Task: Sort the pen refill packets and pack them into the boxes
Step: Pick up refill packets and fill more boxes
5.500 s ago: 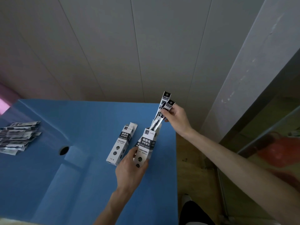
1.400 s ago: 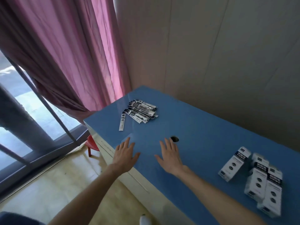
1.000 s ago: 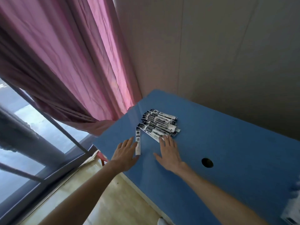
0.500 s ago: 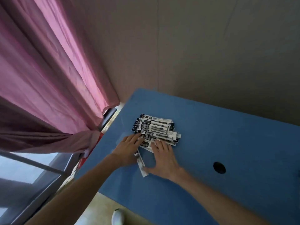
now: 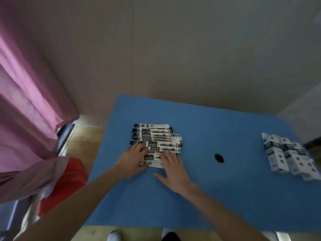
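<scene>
Pen refill packets [image 5: 154, 140] lie fanned in a pile on the blue table [image 5: 208, 197]. The left hand [image 5: 132, 160] and right hand [image 5: 173, 169] rest flat, fingers extended, on the pile's near edge. White boxes [image 5: 288, 156] lie well apart, far right.
</scene>
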Demonstrator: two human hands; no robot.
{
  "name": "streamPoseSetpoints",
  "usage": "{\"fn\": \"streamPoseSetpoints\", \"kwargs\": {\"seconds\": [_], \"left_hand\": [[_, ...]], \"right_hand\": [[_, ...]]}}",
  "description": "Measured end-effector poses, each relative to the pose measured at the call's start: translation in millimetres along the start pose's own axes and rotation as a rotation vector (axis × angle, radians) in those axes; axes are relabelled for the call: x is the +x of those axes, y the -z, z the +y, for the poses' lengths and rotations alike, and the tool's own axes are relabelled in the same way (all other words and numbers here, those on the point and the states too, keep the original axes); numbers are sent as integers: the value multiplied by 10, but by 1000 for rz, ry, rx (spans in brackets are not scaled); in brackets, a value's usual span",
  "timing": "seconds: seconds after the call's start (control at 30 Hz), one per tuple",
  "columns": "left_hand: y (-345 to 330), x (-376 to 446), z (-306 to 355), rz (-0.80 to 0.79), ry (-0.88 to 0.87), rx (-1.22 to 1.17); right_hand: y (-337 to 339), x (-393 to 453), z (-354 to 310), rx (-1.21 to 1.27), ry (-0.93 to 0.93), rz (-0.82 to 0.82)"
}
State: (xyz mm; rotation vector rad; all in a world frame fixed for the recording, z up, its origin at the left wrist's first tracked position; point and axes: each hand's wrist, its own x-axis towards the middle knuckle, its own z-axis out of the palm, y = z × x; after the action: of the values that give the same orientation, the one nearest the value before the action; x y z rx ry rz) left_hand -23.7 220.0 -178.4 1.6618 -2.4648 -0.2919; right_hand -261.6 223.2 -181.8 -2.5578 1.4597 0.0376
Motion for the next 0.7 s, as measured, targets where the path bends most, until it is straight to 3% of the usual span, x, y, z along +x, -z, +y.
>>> {"fn": "streamPoseSetpoints", "kwargs": {"seconds": [0.17,0.43,0.7], "left_hand": [[-16,-118,-10,-44,8,-18],[84,-160,-122,-154,8,-39],[163,-175,-136,-198,-11,-1]], "right_hand": [[-9,-36,-181,4,-55,152],[139,-56,-189,-22,-151,39],[162,-77,-240,18,-97,-7]]}}
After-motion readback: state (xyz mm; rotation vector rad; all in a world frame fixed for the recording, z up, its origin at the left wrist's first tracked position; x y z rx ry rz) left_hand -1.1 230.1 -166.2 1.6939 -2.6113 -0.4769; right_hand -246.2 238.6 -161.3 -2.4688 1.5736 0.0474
